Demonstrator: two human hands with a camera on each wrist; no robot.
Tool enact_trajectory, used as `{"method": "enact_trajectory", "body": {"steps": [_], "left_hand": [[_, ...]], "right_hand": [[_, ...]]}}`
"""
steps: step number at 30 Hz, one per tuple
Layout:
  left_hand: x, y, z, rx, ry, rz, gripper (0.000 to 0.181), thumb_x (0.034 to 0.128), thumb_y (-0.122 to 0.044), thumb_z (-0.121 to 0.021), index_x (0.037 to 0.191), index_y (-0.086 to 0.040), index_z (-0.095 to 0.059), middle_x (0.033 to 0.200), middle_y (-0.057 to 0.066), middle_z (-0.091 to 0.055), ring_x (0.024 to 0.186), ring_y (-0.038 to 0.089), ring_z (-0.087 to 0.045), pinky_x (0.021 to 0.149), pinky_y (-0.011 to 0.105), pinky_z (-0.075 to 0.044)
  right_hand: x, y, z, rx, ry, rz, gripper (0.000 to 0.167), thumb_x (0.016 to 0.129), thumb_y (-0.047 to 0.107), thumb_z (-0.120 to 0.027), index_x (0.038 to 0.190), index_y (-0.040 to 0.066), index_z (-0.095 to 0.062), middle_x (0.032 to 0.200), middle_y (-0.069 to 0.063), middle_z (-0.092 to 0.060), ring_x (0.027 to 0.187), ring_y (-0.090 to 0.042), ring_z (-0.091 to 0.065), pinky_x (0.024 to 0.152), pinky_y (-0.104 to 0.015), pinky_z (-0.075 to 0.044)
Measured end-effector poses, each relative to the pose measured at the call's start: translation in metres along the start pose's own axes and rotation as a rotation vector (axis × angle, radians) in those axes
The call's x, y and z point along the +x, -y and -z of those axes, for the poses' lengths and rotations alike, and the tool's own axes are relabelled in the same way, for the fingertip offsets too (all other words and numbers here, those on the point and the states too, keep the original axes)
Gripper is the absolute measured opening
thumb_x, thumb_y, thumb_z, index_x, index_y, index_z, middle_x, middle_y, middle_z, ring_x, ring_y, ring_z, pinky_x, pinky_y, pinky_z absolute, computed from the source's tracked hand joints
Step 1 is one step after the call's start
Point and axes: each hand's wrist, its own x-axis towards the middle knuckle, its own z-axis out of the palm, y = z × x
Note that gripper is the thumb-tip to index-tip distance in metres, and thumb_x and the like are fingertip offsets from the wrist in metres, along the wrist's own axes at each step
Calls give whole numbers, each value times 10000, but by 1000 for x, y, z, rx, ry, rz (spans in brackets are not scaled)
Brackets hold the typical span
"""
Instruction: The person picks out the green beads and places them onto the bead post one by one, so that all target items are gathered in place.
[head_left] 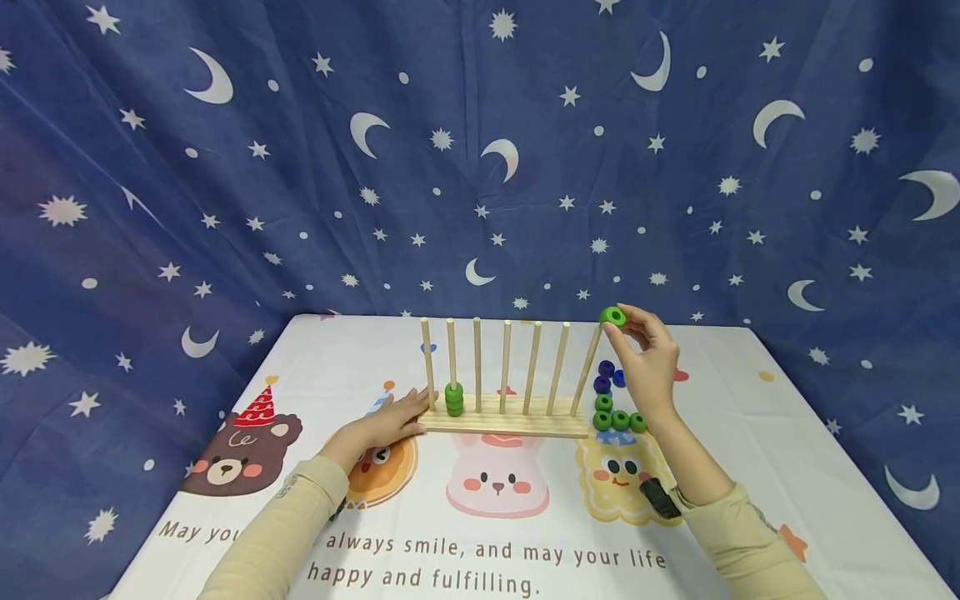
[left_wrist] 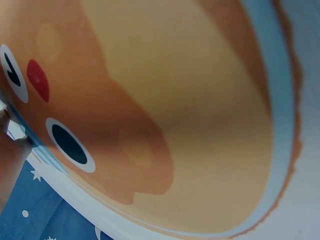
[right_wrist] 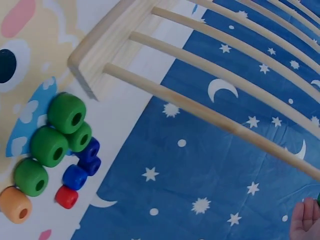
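A wooden rack [head_left: 506, 427] with several upright pegs stands on the table. Stacked green beads [head_left: 453, 400] sit low on its second peg from the left. My left hand [head_left: 392, 418] rests at the rack's left end, fingers extended; in the left wrist view only its fingertips [left_wrist: 11, 155] show at the edge. Between right thumb and fingers, my right hand [head_left: 651, 358] pinches a green bead [head_left: 612, 317] beside the top of the rightmost peg [head_left: 587, 371]. Its hole faces the head camera; whether it touches the peg I cannot tell.
Loose green beads [head_left: 620, 420] and blue beads [head_left: 602, 384] lie right of the rack. The right wrist view also has a red bead [right_wrist: 66, 197] and an orange bead [right_wrist: 15, 205]. Behind the table hangs a starry blue curtain [head_left: 465, 167].
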Motion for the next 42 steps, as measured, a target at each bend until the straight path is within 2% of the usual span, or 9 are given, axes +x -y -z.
{"method": "enact_trajectory", "body": {"steps": [3, 6, 12, 16, 26, 31, 34, 38, 42], "left_hand": [[1, 0, 0, 1, -3, -3, 619, 976, -283, -488, 1498, -65, -235, 1561, 187, -166, 1434, 426, -113, 1115, 666, -3], [1, 1, 0, 3, -7, -9, 620, 975, -291, -488, 1497, -68, -239, 1559, 194, -168, 1432, 431, -113, 1110, 673, -5], [3, 0, -1, -5, -6, -9, 628, 976, -304, -483, 1501, -73, -228, 1564, 188, -154, 1434, 427, -108, 1113, 668, 7], [2, -1, 0, -3, -4, -5, 625, 977, -303, -480, 1500, -69, -230, 1562, 190, -159, 1434, 425, -109, 1114, 667, 4], [-1, -2, 5, 0, -4, 7, 614, 980, -280, -482, 1500, -73, -230, 1559, 197, -163, 1433, 429, -105, 1116, 664, 3], [-1, -4, 6, 0, 7, 9, 617, 980, -288, -478, 1500, -71, -228, 1560, 196, -160, 1433, 427, -112, 1118, 661, 1], [-1, -4, 4, -1, 10, 5, 617, 980, -290, -479, 1498, -64, -233, 1559, 199, -162, 1430, 431, -116, 1117, 662, -3], [-1, -3, 2, -2, 9, 2, 620, 978, -292, -483, 1497, -63, -235, 1559, 198, -165, 1430, 433, -115, 1116, 663, -2], [0, -2, 2, -17, 6, 5, 624, 975, -300, -486, 1499, -70, -235, 1558, 198, -168, 1431, 433, -108, 1116, 663, 6]], "right_hand": [[1, -8, -2, 22, 6, 35, 305, 807, -113, -653, 1105, -152, -603, 948, 147, -585, 866, 44, -579, 815, -78, -486], [3, -10, -6, 22, 26, 72, 314, 802, -111, -659, 1111, -136, -610, 970, 100, -588, 879, 50, -581, 822, -78, -488], [7, 9, -13, 8, 102, 109, 310, 799, -129, -650, 1103, -158, -596, 990, -235, -616, 898, 90, -565, 841, -69, -477], [6, 29, -17, 13, 135, 129, 303, 796, -156, -628, 1091, -200, -574, 1001, -332, -586, 899, 97, -558, 839, -60, -471], [7, 46, -33, 19, 233, 141, 322, 792, -145, -643, 1108, -179, -587, 1013, -329, -603, 903, 93, -559, 849, -74, -474], [7, 45, -40, -10, 280, 124, 316, 808, -103, -656, 1119, -134, -609, 1020, -281, -625, 896, 58, -560, 856, -234, -533], [7, 32, -45, -29, 302, 135, 324, 814, -67, -670, 1134, -82, -625, 1044, -226, -650, 897, -52, -617, 856, -272, -538], [9, 18, -53, -50, 330, 158, 343, 812, -29, -687, 1151, -35, -633, 1082, -178, -664, 918, -249, -654, 854, -212, -529], [11, 18, -60, -68, 355, 170, 338, 820, -8, -688, 1152, -35, -633, 1080, -177, -668, 931, -282, -654, 846, -208, -530]]}}
